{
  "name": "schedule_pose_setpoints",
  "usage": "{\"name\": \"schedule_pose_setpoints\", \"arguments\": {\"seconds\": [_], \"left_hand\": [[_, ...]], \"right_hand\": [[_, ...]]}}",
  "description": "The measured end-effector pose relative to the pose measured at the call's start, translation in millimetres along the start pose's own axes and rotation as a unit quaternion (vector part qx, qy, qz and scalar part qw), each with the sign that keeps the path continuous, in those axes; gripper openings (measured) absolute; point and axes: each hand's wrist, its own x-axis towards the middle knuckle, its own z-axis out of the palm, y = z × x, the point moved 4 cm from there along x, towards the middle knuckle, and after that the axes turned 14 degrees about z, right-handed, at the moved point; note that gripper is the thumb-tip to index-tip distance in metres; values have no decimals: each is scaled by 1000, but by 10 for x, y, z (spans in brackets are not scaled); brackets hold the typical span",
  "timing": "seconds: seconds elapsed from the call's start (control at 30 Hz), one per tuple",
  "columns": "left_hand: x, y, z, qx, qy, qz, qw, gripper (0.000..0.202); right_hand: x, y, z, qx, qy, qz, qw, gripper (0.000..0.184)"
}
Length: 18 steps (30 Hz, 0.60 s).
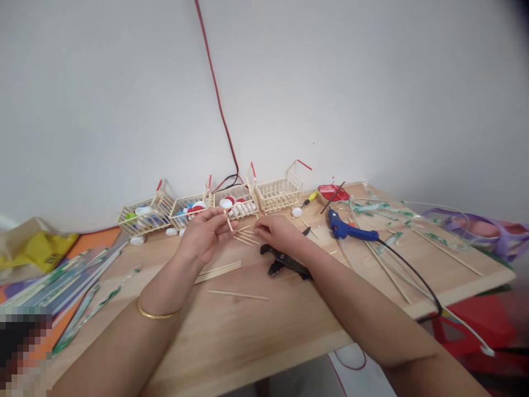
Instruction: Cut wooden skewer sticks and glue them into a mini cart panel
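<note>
My left hand pinches a short wooden stick between thumb and fingers. To its right, my right hand is closed, its fingertips low over a few short cut sticks; what they hold, if anything, is hidden. Beneath the right wrist lies a black cutter, partly covered by the forearm. Closer to me are a small bundle of longer sticks and a single stick. Behind the hands stand several small stick-built carts, among them a cart with a red handle and a cart holding coloured pieces.
On the right rests a blue glue gun with its black cord trailing off the table edge. A red dish and a yellow-handled knife sit near the wall. Plastic-wrapped sticks cover the left side.
</note>
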Motion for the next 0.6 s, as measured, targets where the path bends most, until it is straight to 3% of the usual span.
{"name": "schedule_pose_setpoints", "arguments": {"seconds": [0.1, 0.23, 0.37, 0.5, 0.6], "left_hand": [[-212, 100, -132, -42, -26, -9, 999, 18], [-495, 34, -427, -48, -27, -19, 998, 15], [-668, -155, -617, -72, -43, -76, 994, 11], [-695, -267, -660, -92, -69, -89, 989, 12], [-699, -288, -664, -100, -97, -76, 987, 14]], "right_hand": [[-79, -126, -245, -13, 1, 3, 1000, 19], [-355, -67, -468, -101, -64, 19, 993, 28], [-687, 281, -414, -141, -140, 41, 979, 88], [-790, 504, -289, -167, -153, 27, 974, 102], [-769, 517, -256, -179, -164, 32, 970, 93]]}}
